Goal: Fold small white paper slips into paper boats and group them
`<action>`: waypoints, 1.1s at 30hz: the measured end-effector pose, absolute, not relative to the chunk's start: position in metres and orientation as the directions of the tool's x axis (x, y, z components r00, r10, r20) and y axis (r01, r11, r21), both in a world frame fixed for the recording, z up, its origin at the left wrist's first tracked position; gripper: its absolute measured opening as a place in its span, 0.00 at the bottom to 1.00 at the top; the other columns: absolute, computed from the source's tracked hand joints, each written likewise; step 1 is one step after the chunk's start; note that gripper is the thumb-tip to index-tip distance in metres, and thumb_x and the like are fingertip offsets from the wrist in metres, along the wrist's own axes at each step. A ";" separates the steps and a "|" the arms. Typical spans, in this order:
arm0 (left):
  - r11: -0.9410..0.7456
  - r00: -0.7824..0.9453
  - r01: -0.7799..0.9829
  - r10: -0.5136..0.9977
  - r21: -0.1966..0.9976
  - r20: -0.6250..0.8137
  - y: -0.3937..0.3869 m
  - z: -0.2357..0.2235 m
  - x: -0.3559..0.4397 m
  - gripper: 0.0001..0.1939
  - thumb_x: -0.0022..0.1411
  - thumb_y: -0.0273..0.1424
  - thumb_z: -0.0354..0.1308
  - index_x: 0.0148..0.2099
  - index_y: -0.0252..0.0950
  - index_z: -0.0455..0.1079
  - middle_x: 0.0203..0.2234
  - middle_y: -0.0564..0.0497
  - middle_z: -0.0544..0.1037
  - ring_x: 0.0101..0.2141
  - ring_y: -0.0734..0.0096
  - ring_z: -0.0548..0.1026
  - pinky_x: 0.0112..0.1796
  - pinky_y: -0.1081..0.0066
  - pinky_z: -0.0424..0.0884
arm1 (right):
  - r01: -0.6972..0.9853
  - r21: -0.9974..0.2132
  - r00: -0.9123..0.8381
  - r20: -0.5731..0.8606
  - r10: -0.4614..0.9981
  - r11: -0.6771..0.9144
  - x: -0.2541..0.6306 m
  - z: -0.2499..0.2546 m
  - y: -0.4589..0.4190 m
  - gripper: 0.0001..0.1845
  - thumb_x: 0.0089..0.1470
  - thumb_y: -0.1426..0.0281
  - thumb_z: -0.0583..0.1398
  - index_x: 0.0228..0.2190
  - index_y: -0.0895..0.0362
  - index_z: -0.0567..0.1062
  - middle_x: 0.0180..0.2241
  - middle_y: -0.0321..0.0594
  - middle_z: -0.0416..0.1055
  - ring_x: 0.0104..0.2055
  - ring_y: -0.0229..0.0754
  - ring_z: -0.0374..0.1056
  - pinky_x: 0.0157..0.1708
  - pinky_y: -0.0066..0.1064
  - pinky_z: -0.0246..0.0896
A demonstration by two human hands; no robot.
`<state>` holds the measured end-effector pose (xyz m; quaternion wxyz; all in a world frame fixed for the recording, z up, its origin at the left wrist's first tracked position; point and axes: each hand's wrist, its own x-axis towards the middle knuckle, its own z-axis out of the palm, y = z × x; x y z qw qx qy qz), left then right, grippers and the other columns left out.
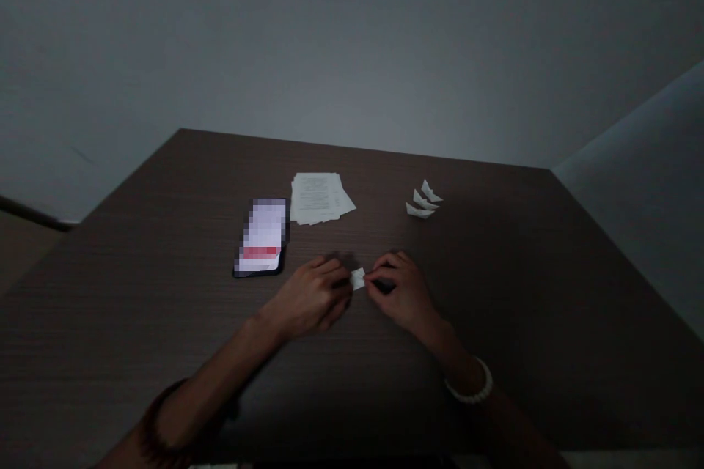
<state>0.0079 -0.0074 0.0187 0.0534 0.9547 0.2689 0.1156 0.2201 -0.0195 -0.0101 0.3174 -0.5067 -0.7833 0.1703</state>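
A small folded piece of white paper is held between my two hands, low over the dark wooden table. My left hand closes on its left side, the fingers curled and partly hiding it. On the right edge, the thumb and fingertips of my right hand pinch the paper. Beyond my right hand, several small white folded paper boats stand close together in a row.
A phone with a lit, blurred screen lies left of my hands. Behind it is a loose stack of printed paper sheets. The table's far edge runs along a pale wall.
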 end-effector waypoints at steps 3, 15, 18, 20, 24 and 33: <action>-0.853 0.829 0.497 0.521 0.158 0.204 -0.008 0.017 0.008 0.10 0.66 0.30 0.50 0.37 0.34 0.73 0.34 0.47 0.75 0.37 0.62 0.70 0.39 0.61 0.66 | 0.687 -0.579 -0.287 0.339 0.896 0.439 0.221 -0.010 -0.019 0.05 0.50 0.74 0.64 0.27 0.53 0.79 0.32 0.38 0.72 0.36 0.42 0.65 0.40 0.37 0.62; -0.837 0.805 0.525 0.547 0.156 0.228 -0.006 0.008 0.007 0.14 0.65 0.30 0.51 0.49 0.32 0.72 0.51 0.45 0.75 0.43 0.59 0.71 0.44 0.59 0.67 | 0.687 -0.373 -0.536 0.318 0.782 0.623 0.232 -0.002 -0.023 0.10 0.56 0.71 0.60 0.39 0.51 0.79 0.36 0.40 0.71 0.40 0.44 0.63 0.40 0.38 0.60; -0.836 0.803 0.523 0.548 0.166 0.234 -0.006 0.007 0.007 0.15 0.65 0.31 0.51 0.50 0.32 0.72 0.52 0.45 0.75 0.45 0.58 0.71 0.46 0.58 0.66 | 0.708 -0.367 -0.523 0.302 0.797 0.603 0.231 0.000 -0.023 0.09 0.55 0.69 0.61 0.39 0.50 0.80 0.37 0.40 0.70 0.40 0.45 0.62 0.40 0.38 0.60; -0.841 0.807 0.513 0.541 0.172 0.238 -0.006 0.007 0.007 0.15 0.65 0.31 0.51 0.51 0.33 0.71 0.51 0.45 0.75 0.45 0.58 0.71 0.46 0.57 0.66 | 0.720 -0.352 -0.523 0.291 0.801 0.598 0.231 0.001 -0.024 0.10 0.55 0.69 0.62 0.39 0.49 0.80 0.36 0.40 0.70 0.40 0.45 0.62 0.39 0.38 0.59; -0.843 0.809 0.510 0.537 0.170 0.238 -0.006 0.008 0.008 0.14 0.65 0.31 0.51 0.49 0.33 0.72 0.51 0.44 0.75 0.46 0.59 0.71 0.47 0.58 0.66 | 0.703 -0.345 -0.551 0.290 0.783 0.622 0.235 0.002 -0.024 0.10 0.56 0.68 0.61 0.40 0.48 0.80 0.36 0.40 0.70 0.40 0.44 0.62 0.39 0.38 0.58; -0.828 0.803 0.533 0.560 0.173 0.204 -0.007 0.009 0.009 0.12 0.64 0.31 0.53 0.47 0.34 0.72 0.52 0.47 0.74 0.46 0.56 0.71 0.46 0.57 0.67 | 0.666 -0.375 -0.576 0.291 0.764 0.645 0.238 0.000 -0.024 0.06 0.54 0.71 0.62 0.31 0.50 0.80 0.34 0.38 0.71 0.40 0.44 0.62 0.40 0.38 0.59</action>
